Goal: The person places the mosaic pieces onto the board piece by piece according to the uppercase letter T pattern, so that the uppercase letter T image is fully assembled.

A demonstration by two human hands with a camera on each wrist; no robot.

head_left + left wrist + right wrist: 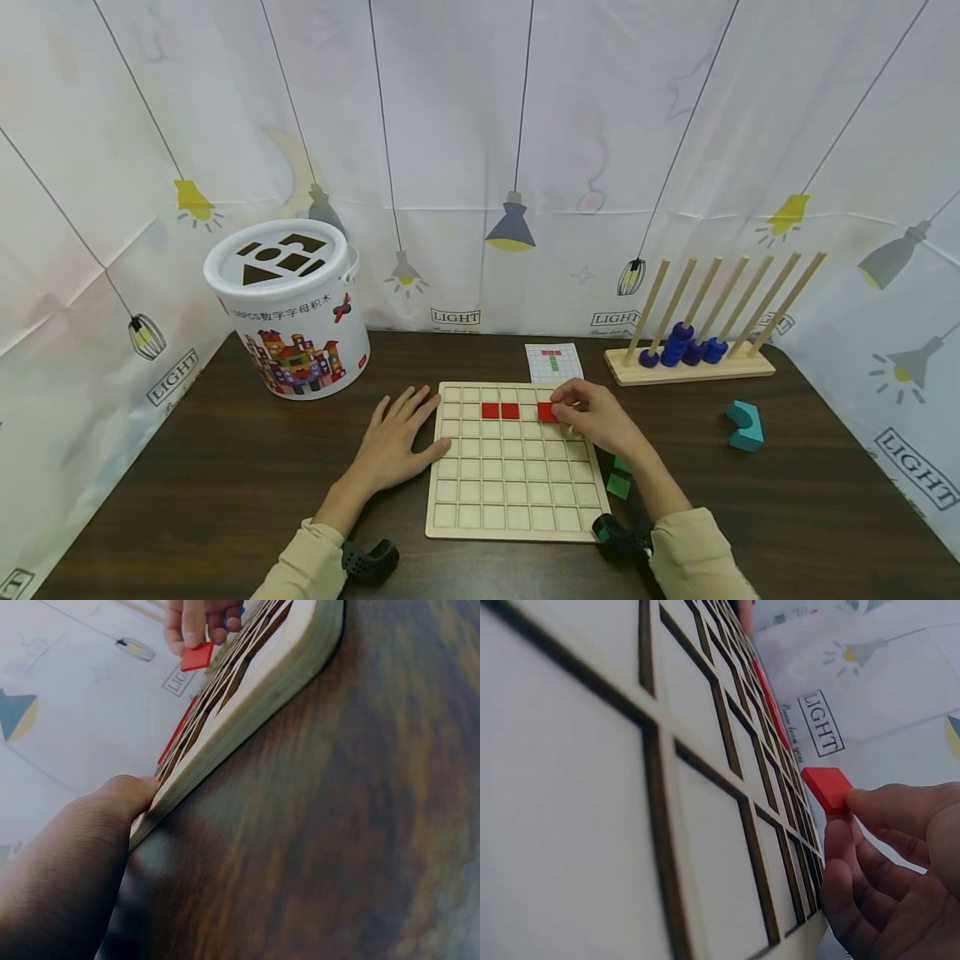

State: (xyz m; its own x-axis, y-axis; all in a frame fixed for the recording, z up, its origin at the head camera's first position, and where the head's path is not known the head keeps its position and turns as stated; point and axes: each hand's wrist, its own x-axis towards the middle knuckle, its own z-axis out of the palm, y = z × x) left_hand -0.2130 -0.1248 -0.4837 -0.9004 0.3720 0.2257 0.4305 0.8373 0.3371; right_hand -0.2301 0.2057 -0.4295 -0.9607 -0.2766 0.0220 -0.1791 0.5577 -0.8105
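Currently, the held red tile (546, 412) is pinched in the right hand (598, 419), perhaps just above the grid board (492, 493), rightward of two seated red tiles (491, 411); the left hand (399, 448), fingers spread, lies farther off, at the board's left edge.

Card (554, 362) behind grid board (492, 493)

From the head we look forward and down, well apart from the grid board (517, 471), with the curtain (450, 125) facing us. From the left wrist we look very near along the grid board's side edge, strongly tilted, and the table (337, 825) fills the right part. From the right wrist we look low and close across the same grid board. The red tile (546, 412) in the right hand (600, 421) is shared by all three views.
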